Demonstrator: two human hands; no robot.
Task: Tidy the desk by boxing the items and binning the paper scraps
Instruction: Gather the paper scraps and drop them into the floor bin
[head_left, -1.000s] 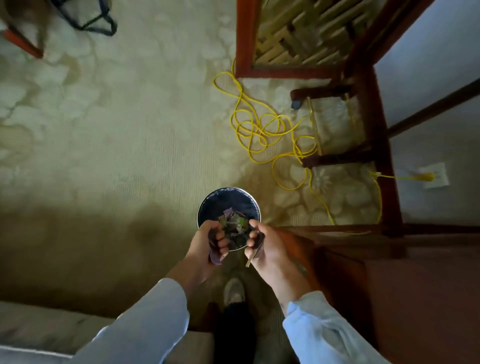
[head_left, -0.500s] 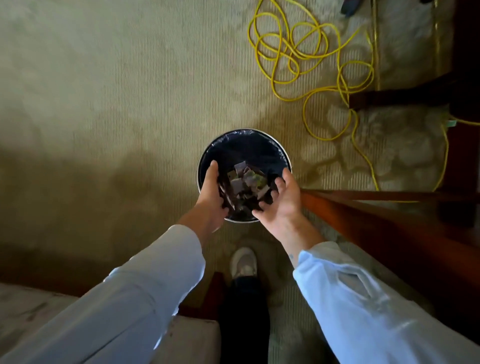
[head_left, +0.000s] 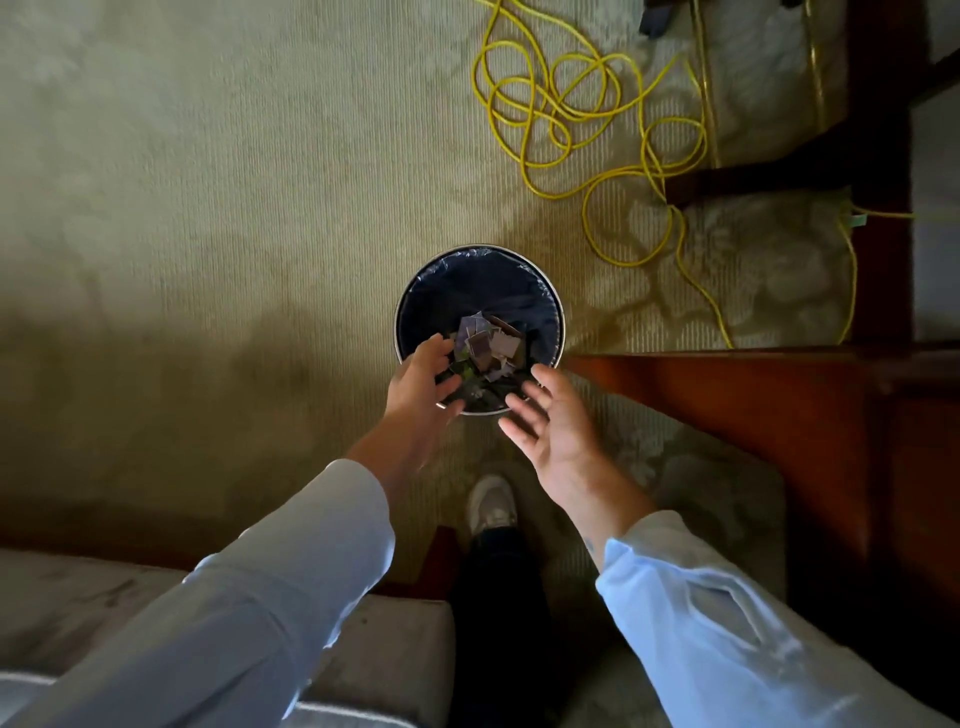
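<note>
1. Plainly, both hands are empty. The left hand (head_left: 421, 387) and the right hand (head_left: 550, 421) are apart, with fingers spread and loose and no paper in or between them.
2. The left hand, slightly blurred, hovers palm-down over the near-left rim of the bin (head_left: 470, 291). The right hand sits just beside the near-right rim, palm turned inward and up, fingers fanned toward the opening. Both forearms, in pale blue sleeves (head_left: 291, 561), reach forward and down from the body.
3. The paper scraps (head_left: 488, 343) lie in a loose heap inside the bin on its dark liner, toward the near side and partly under the left fingertips.
4. The step in hand looks like the binning, and this load seems to be delivered. The next move calls for lifting both hands clear of the rim without snagging the liner, then turning to the table. The table top is out of view, so I cannot tell what remains to box or bin.
5. Further out:
   - The bin stands on a patterned carpet (head_left: 208, 208).
   - A pale shoe (head_left: 491, 504) is planted on its near side.
   - A red-brown wooden edge (head_left: 727, 405) runs just beside it on the right.
   - A yellow cable (head_left: 571, 104) lies coiled well beyond it.
</note>
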